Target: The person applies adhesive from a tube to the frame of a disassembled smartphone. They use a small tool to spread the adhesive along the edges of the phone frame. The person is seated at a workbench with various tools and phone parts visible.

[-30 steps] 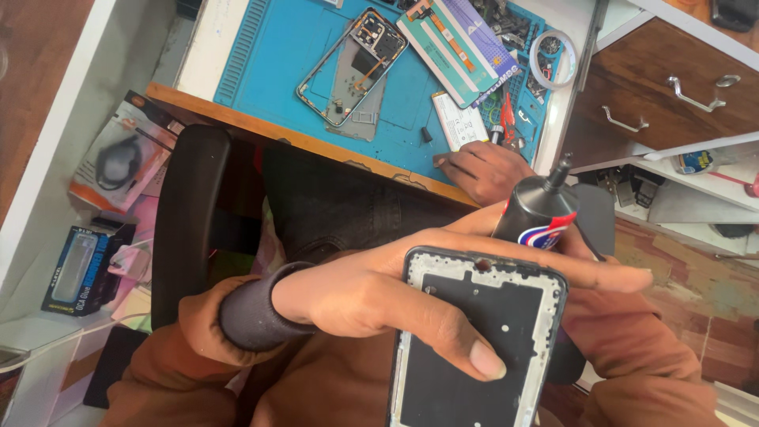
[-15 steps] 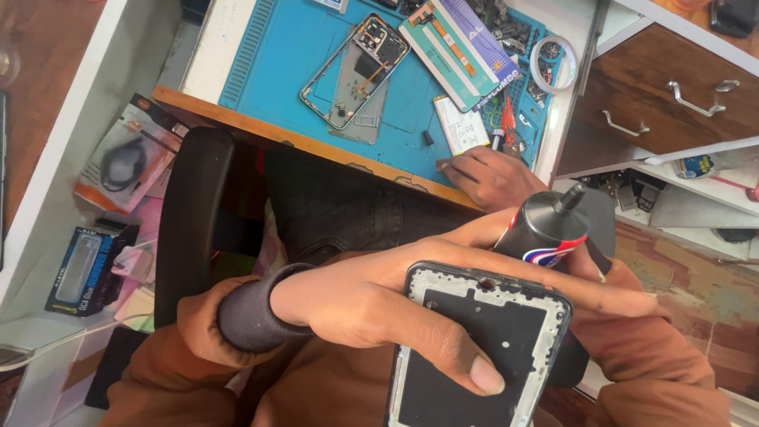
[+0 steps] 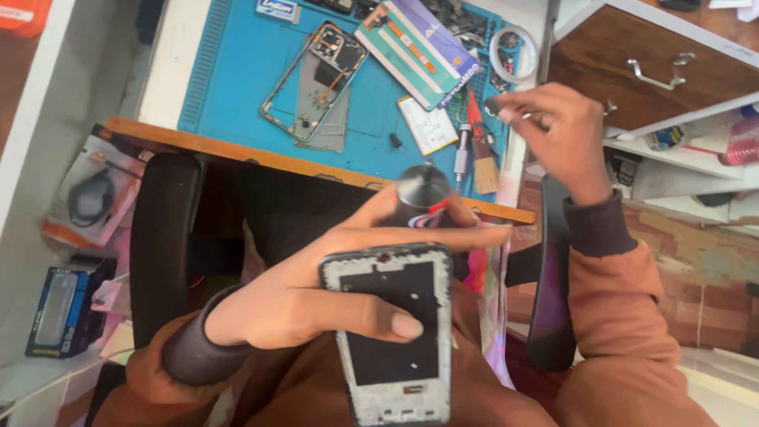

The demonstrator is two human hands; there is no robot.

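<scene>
Your left hand (image 3: 316, 304) holds a phone frame (image 3: 393, 332) upright over your lap, near the bottom middle of the view. The thumb lies across the frame's dark inner plate and the other fingers (image 3: 443, 237) wrap behind it, so the hand is clamped on the frame. Just behind the frame's top edge stands a dark bottle (image 3: 423, 194) with a round grey cap and a red and blue label. It sits against your left fingers; you cannot tell whether they grip it too.

Your right hand (image 3: 553, 130) is raised over the right edge of the counter (image 3: 316, 162), well apart from the frame. Its fingertips (image 3: 506, 111) are pressed together on a small dark item (image 3: 492, 104), too blurred to name.

The blue mat (image 3: 237, 87) covers the counter's far side. On it lie an opened phone body (image 3: 316, 79) with its insides showing, a flat teal and purple package (image 3: 419, 47), a small white card (image 3: 428, 125), a little black bit (image 3: 394, 141), a screwdriver (image 3: 462, 154) and a brush (image 3: 484, 162). A roll of white tape (image 3: 514, 51) sits at the far right corner.

To the right stands a brown drawer (image 3: 632, 71) with a metal handle. Boxed goods (image 3: 87, 198) lie on the shelf at left.
</scene>
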